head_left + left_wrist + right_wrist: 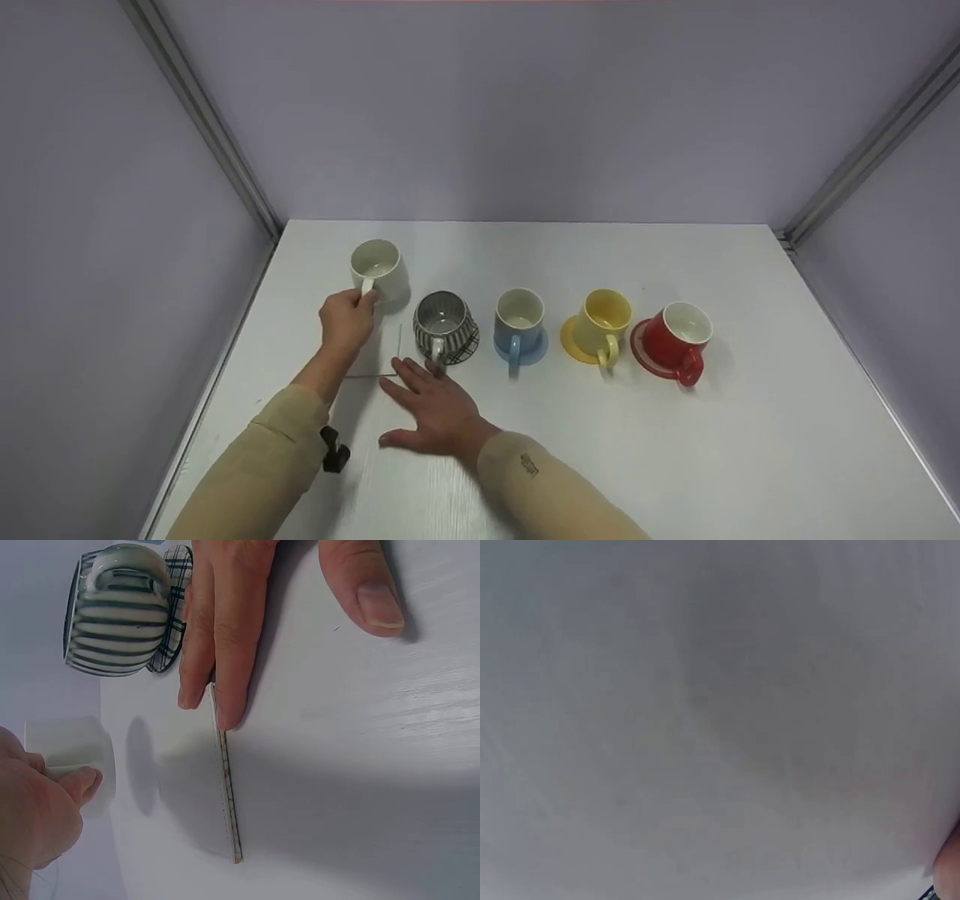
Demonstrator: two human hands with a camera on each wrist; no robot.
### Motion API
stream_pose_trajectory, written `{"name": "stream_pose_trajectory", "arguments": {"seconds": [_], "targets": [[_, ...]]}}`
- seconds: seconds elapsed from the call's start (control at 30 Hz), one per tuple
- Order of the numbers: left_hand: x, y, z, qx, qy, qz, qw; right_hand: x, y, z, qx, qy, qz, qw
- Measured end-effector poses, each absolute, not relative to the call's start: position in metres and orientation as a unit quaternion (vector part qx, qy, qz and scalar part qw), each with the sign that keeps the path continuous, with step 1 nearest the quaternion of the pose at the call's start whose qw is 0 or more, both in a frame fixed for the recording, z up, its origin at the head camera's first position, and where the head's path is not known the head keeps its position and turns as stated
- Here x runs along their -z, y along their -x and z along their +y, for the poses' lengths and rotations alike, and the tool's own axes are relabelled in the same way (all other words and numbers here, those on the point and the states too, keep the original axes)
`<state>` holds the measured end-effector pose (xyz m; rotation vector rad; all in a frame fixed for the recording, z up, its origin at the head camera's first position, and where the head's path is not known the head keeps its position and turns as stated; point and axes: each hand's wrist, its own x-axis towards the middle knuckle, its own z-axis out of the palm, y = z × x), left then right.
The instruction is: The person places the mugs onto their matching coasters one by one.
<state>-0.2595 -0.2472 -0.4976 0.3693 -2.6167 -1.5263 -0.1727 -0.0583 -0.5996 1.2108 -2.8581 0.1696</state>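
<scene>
My left hand (347,322) pinches the handle of a white mug (390,277), also seen in the left wrist view. The mug is upright and raised above the table, its shadow apart from it. Below and nearer lies a white square coaster (382,358), thin and pale against the tabletop. With fingers spread and straight, my right hand (442,412) reaches its fingertips to the coaster's near right corner. Just beyond those fingers, a black-and-white striped mug (444,326) sits on a round checked coaster (471,349).
Rightward in a row stand a blue mug (517,322) on a blue coaster (541,352), a yellow mug (604,326) on a yellow coaster (571,345), and a red mug (671,341) on a red coaster (643,356). Grey walls (525,112) enclose the white table (712,465).
</scene>
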Motion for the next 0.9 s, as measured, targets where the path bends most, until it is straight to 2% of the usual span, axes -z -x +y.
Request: {"name": "stream_pose_trajectory", "arguments": {"seconds": [0.33, 0.9], "targets": [[0.494, 0.248, -0.243, 0.501, -0.107, -0.857, 0.05, 0.594, 0.17, -0.056, -0.076, -0.383, -0.921, -0.003], [0.494, 0.232, -0.244, 0.488, -0.103, -0.865, 0.058, 0.599, 0.17, -0.059, -0.068, -0.388, -0.919, 0.021]]}}
